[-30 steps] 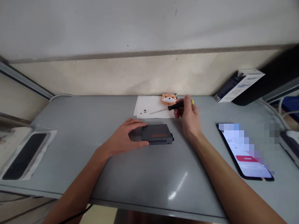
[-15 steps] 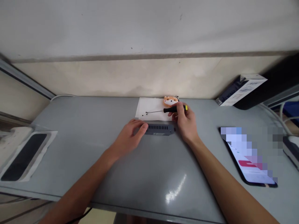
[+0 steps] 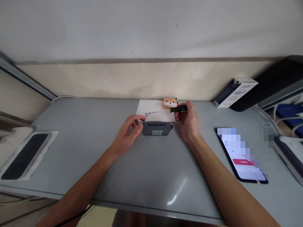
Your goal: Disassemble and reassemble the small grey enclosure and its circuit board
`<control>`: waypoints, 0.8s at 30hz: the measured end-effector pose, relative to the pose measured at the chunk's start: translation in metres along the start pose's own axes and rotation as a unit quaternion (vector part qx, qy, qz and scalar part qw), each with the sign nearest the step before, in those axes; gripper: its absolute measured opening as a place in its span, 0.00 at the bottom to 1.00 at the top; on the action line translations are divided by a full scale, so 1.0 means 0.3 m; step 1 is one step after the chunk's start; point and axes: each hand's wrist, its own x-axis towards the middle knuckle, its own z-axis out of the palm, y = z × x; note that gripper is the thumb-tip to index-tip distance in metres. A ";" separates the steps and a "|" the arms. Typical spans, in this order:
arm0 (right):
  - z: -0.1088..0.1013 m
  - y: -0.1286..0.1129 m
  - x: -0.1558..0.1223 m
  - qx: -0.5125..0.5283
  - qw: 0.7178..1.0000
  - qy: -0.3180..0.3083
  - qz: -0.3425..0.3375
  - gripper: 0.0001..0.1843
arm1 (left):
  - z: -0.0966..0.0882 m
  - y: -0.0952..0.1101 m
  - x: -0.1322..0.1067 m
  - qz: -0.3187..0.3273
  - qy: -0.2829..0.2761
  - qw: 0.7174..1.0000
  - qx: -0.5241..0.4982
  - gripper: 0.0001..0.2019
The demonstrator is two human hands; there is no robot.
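Observation:
My right hand is wrapped round the black and yellow handle of a screwdriver. Its thin shaft points left, and the tip is at a few tiny black screws on a sheet of white paper. Whether a screw clings to the tip is too small to tell. In front of the paper is a dark grey vented box, its slots and pale label facing me. My left hand, fingers parted, is at the left end of this box and appears to hold nothing.
An orange animal-face case lies at the paper's back edge. To the right are a lit phone, a white and dark blue carton and a black cylinder. A dark flat panel on white wrapping lies far left.
My left hand has let go of the vented box, which now shows more of its labelled face. The screwdriver has turned in my right hand, its tip staying by the screws.

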 end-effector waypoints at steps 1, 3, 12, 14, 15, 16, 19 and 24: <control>0.002 -0.001 -0.001 0.013 1.000 -0.013 0.007 0.24 | 0.003 -0.005 0.000 0.002 0.005 1.000 -0.014 0.17; 0.008 -0.005 -0.005 0.022 0.999 -0.039 0.020 0.23 | 0.007 -0.017 0.002 0.008 0.018 0.999 -0.043 0.15; 0.017 -0.004 -0.021 0.020 0.997 -0.062 0.036 0.22 | 0.027 -0.049 -0.007 0.150 0.066 0.986 -0.041 0.08; 0.017 -0.001 -0.021 0.021 0.997 -0.060 0.035 0.21 | 0.033 -0.045 -0.009 0.186 0.076 0.980 -0.004 0.08; 0.017 0.001 -0.021 0.020 0.998 -0.058 0.034 0.21 | 0.036 -0.043 -0.010 0.202 0.080 0.976 0.014 0.08; 0.018 0.002 -0.021 0.019 0.998 -0.057 0.034 0.20 | 0.038 -0.040 -0.011 0.215 0.085 0.972 0.033 0.07; 0.020 0.002 -0.021 0.016 0.997 -0.062 0.035 0.20 | 0.042 -0.034 -0.012 0.241 0.095 0.963 0.078 0.07; 0.021 -0.003 -0.020 0.016 0.997 -0.061 0.042 0.20 | 0.040 -0.032 -0.010 0.265 0.104 0.953 0.100 0.07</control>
